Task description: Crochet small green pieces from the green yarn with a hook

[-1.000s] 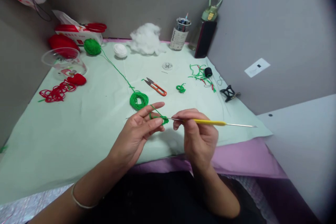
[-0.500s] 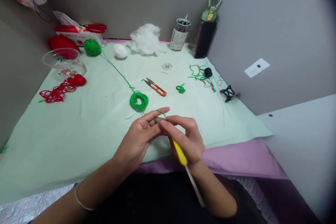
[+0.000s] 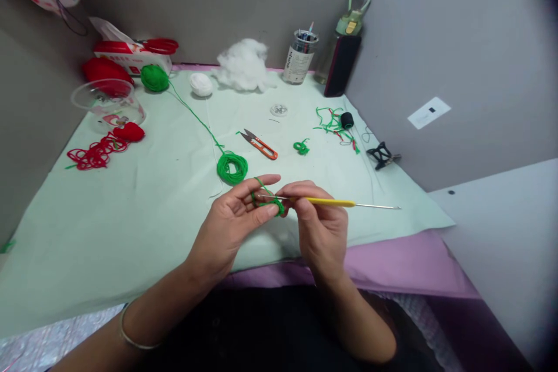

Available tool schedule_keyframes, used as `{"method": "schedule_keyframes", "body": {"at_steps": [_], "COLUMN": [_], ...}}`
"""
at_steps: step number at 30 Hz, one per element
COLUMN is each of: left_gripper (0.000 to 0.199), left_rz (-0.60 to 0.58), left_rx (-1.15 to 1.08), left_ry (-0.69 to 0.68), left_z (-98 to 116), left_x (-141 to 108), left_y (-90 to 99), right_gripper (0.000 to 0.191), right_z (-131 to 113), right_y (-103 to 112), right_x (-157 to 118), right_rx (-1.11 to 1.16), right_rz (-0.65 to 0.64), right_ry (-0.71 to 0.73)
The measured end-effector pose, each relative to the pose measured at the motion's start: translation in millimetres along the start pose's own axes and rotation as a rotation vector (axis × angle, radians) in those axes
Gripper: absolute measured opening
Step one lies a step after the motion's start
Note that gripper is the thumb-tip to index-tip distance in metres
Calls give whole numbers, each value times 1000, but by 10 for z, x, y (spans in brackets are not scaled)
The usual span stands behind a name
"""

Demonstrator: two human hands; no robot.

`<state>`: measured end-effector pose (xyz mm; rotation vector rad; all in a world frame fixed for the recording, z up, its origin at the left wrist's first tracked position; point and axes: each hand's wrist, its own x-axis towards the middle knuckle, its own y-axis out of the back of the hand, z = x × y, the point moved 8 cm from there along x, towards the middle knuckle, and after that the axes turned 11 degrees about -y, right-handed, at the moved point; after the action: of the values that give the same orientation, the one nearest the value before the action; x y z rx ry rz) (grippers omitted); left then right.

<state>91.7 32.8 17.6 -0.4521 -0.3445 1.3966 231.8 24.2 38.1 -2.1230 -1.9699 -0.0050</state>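
Observation:
My left hand [image 3: 238,215] pinches a small green crochet piece [image 3: 279,207] between thumb and fingers, and green yarn runs over its raised index finger. In my right hand [image 3: 320,218] is a crochet hook [image 3: 333,202] with a yellow grip, held almost level. Its thin metal tip reaches left to the yarn beside the crochet piece, while the other metal end points right. Just beyond my left hand lies a loose coil of green yarn [image 3: 232,168], from which a strand leads back to a green yarn ball [image 3: 154,78].
Orange thread snips [image 3: 259,145] and a small green crocheted bit [image 3: 300,147] lie ahead of my hands. Farther back are white stuffing [image 3: 244,65], a white yarn ball [image 3: 201,85], a pen jar [image 3: 299,58] and a phone [image 3: 343,65]. Red yarn [image 3: 98,152] lies left, a black clip [image 3: 382,156] right.
My right hand has turned the crochet hook from slanting down toward me to nearly level, its rear end now pointing right. The green crochet piece has come into view at my left fingertips.

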Motion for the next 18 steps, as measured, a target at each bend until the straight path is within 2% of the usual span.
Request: {"method": "schedule_keyframes", "body": {"at_steps": [7,13,18], "left_gripper": [39,33,32], "left_rz": [-18,-25,-41], "left_rx": [4,79,100], "left_ry": [10,-12,-24], "left_z": [5,58,74], "left_x": [9,6,12], "left_y": [36,80,74], "right_gripper": [15,16,19], "right_z": [-1,58,29], "right_y": [-22,-10,-12], "right_x": [12,66,75], "right_rx": [56,173,212], "right_rz": [-50,-56,-105], "right_ry": [13,-83,-103]}}
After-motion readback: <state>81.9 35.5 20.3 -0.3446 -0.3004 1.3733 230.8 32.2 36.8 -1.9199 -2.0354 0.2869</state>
